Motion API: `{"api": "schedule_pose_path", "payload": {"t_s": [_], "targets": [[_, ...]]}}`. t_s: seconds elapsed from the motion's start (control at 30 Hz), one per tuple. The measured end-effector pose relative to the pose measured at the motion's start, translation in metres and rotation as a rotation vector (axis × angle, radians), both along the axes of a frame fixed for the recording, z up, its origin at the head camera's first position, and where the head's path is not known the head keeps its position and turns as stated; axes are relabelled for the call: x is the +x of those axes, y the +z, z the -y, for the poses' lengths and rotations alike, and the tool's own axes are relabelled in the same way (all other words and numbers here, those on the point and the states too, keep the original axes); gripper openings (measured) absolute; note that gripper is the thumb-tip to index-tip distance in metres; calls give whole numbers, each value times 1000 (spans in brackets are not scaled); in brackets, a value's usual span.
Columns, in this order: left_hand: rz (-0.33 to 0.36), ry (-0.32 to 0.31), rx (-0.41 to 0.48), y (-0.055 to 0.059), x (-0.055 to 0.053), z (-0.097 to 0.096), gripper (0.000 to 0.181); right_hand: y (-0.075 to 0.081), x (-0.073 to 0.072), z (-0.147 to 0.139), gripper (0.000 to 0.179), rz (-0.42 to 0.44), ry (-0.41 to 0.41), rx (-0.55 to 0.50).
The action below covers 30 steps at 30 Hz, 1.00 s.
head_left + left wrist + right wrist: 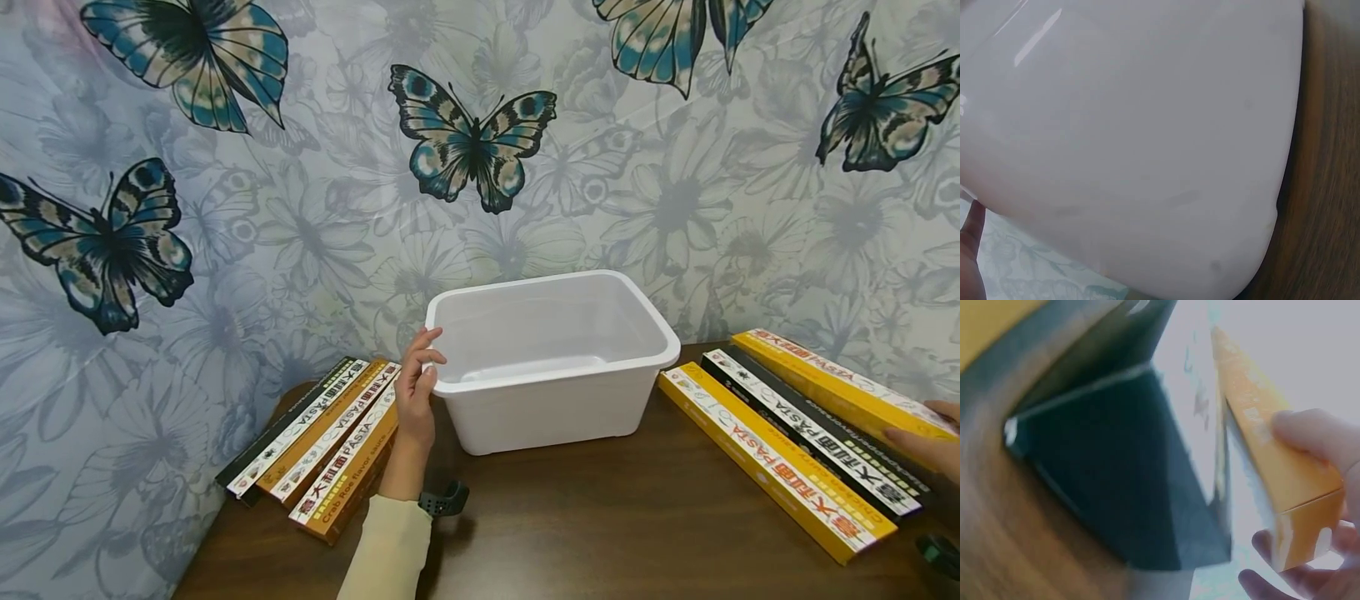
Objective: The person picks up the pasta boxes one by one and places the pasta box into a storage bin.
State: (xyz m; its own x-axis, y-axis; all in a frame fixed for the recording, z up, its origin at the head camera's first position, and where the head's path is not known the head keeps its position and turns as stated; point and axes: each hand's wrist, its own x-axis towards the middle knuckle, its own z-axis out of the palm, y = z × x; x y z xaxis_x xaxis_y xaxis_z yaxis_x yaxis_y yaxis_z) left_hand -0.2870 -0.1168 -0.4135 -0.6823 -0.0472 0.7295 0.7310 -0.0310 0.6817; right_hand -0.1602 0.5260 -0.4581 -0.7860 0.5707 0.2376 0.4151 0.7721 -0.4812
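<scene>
A white plastic tub (551,412) stands on the table, and its smooth outer wall (1147,137) takes up most of the left wrist view. At the tub's left end, my left hand (417,383) holds the rim with its fingers. Far to the right, my right hand (930,437) grips a yellow pasta box (840,392). The right wrist view shows the thumb on top of that box (1279,456) and fingers beneath it. Beside it lie a black pasta box (813,433) and another yellow pasta box (780,462).
To the left of the tub, a black pasta box (292,425) and two orange-brown pasta boxes (330,433) (348,475) lie side by side. A wall covering with butterflies (474,154) rises behind the brown wooden table (570,517).
</scene>
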Motion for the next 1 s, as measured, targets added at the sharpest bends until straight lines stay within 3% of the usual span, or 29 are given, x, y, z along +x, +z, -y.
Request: {"api": "schedule_pose_path", "payload": {"t_s": [0.1, 0.27, 0.4, 0.57, 0.7, 0.87, 1.0], "targets": [[-2, 4, 11, 0, 0, -1, 19, 2, -4, 1, 98, -78, -1, 9], [5, 1, 24, 1, 1, -2, 17, 17, -6, 17, 79, -219, -3, -36], [12, -6, 27, 2, 2, -4, 20, 27, -9, 26, 73, -267, -47, -87], [14, -8, 26, 3, 2, -5, 27, 18, -17, 18, 72, -345, -51, -327], [22, -4, 30, 3, 1, -6, 24, 33, -14, 36, 66, -435, -24, -531], [34, -1, 29, 3, 0, -6, 23, 62, -2, 68, 58, -482, 11, -641], [37, 0, 28, 2, 0, -6, 23, 68, 2, 76, 62, -462, 7, -664]]}}
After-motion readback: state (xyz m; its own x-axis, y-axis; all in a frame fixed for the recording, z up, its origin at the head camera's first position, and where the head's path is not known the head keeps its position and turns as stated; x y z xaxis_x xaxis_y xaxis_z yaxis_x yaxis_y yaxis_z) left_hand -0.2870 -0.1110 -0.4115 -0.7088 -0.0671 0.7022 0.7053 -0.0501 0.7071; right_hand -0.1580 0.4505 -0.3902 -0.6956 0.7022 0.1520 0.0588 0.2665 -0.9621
